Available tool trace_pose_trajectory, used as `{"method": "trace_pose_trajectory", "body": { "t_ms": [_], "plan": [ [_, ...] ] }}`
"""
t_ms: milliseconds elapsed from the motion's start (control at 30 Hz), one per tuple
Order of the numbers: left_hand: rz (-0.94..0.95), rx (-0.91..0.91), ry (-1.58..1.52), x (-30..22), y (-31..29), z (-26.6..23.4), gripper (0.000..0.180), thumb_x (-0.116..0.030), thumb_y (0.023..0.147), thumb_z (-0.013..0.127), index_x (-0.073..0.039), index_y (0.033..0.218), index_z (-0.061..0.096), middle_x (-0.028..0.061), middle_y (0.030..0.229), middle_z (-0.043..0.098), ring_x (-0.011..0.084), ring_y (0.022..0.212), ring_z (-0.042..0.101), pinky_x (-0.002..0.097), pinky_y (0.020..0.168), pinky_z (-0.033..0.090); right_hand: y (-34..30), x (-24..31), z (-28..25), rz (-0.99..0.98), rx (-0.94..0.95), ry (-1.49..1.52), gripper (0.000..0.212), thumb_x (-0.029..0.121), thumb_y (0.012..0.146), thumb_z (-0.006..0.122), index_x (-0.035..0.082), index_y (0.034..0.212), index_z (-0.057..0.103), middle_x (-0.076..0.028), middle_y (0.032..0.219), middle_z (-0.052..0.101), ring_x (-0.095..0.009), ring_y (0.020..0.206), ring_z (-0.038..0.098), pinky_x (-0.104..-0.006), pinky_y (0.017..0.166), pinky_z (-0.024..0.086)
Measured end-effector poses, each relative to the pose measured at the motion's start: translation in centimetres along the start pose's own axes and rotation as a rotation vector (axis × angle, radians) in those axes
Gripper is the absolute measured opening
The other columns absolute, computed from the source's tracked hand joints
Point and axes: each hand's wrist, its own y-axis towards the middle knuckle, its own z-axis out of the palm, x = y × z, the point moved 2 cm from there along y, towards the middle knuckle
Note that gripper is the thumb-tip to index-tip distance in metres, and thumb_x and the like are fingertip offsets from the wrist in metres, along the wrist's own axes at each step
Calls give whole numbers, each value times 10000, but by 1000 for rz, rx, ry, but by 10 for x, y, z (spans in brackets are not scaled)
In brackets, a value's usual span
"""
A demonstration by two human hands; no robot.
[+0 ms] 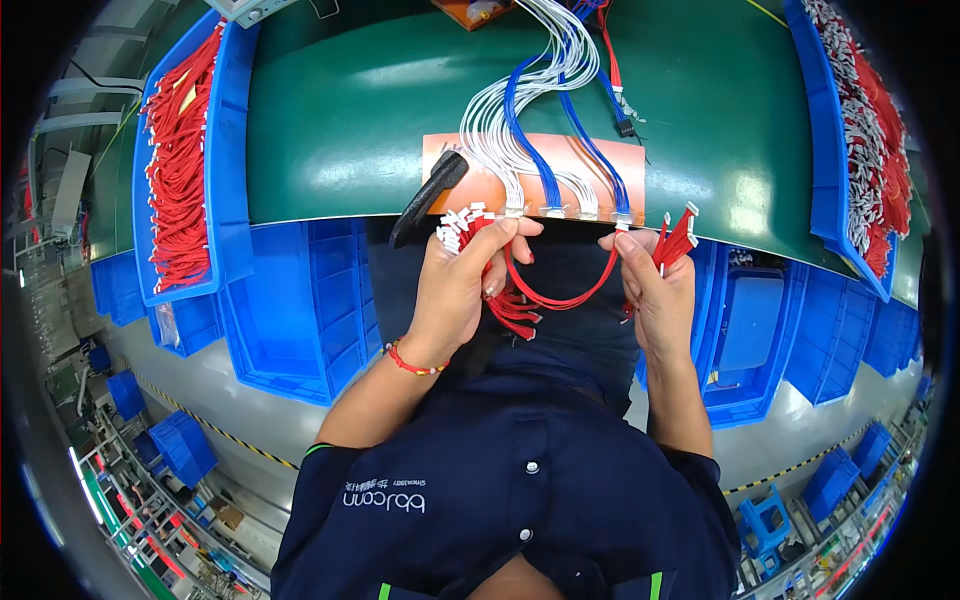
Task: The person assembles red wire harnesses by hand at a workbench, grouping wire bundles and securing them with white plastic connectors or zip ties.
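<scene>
My left hand [462,280] is closed around a bundle of red cables [515,308] with white connectors, its thumb at the table's front edge. A single red cable [560,303] hangs in a loop from there to my right hand [657,290]. The right thumb and index finger pinch that cable's end right below the rightmost socket on an orange board [632,165]. Whether the connector sits in the socket I cannot tell. More red cables [678,243] are held in the right palm. White cables [487,120] and blue cables [525,130] lead to the board's front edge.
Left of the board lies a black bar [428,200], jutting over the green table [720,120]. Blue bins full of red cables stand at the left [228,150] and right [825,150]. Below the table are further blue bins [270,310]. A loose black connector [626,128] rests behind the board.
</scene>
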Motion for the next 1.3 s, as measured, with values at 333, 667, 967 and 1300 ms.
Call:
{"method": "trace_pose_trajectory", "body": {
  "t_ms": [333,667,967,1300],
  "plan": [
    [-4,27,-23,1,0,-2,229,-167,948,565,20,996,689,15,717,611,26,477,383,190,456,306,4,10,-6,96,24,-41,211,186,909,643,-16,882,699,98,502,367,4,424,261,-199,418,170],
    [-10,51,-17,1,1,-1,244,-177,958,552,23,1000,685,18,717,607,25,488,384,189,461,307,0,1,5,98,-33,260,228,193,913,646,-23,952,707,89,510,374,-3,432,274,-197,421,199],
    [-45,88,-10,-1,-5,0,290,-238,983,531,5,1059,670,27,737,617,27,515,401,180,480,318,-9,4,-9,76,2,-51,327,228,996,533,-63,1077,657,103,574,323,8,468,236,-195,443,169],
    [-35,171,35,5,4,1,280,-235,996,527,-1,977,680,7,612,573,27,524,422,183,476,318,6,4,-1,147,175,147,304,242,966,579,-38,984,693,109,528,317,0,458,231,-214,444,160]
  ]
}}
